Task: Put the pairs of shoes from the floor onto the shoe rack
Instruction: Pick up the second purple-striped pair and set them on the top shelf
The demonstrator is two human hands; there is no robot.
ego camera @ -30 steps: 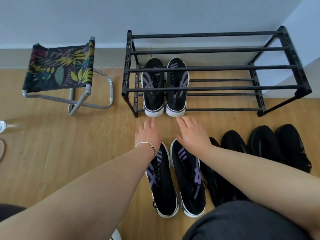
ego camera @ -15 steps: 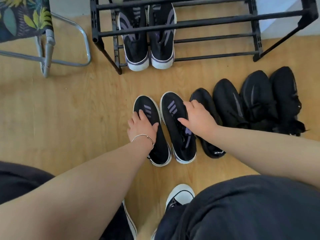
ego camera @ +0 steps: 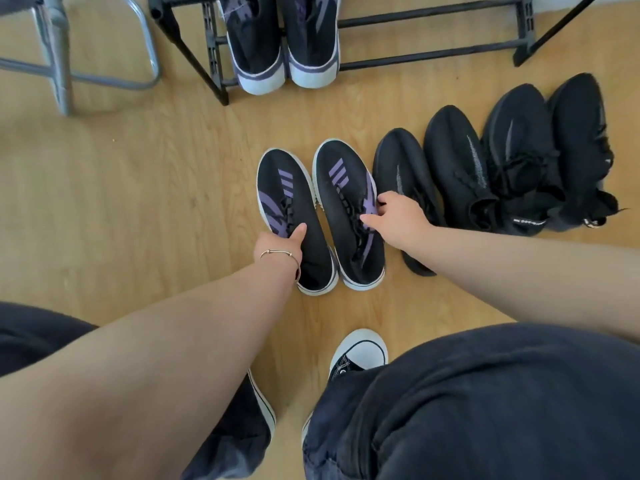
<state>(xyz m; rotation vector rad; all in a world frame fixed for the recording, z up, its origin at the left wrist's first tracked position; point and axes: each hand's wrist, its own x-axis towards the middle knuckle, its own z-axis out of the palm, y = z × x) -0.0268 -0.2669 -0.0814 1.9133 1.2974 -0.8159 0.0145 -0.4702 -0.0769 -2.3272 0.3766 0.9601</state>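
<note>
A pair of black shoes with purple stripes and white soles lies on the wooden floor. My left hand (ego camera: 280, 242) grips the left shoe (ego camera: 287, 192) at its side, thumb on top. My right hand (ego camera: 394, 216) closes on the right shoe (ego camera: 341, 188) at its laces and outer edge. To their right, several all-black shoes (ego camera: 460, 161) lie side by side on the floor. The black metal shoe rack (ego camera: 426, 60) stands at the top, with a matching black-and-purple pair (ego camera: 282, 39) on its bottom shelf.
A folding stool with metal legs (ego camera: 59, 64) stands at the top left. My own feet in black sneakers with white toe caps (ego camera: 358, 355) are near the bottom, and my dark-clothed knees fill the lower corners.
The view has tilted further down and closer. Both hands slid back from the shoes' toes to their middles and closed on them.
</note>
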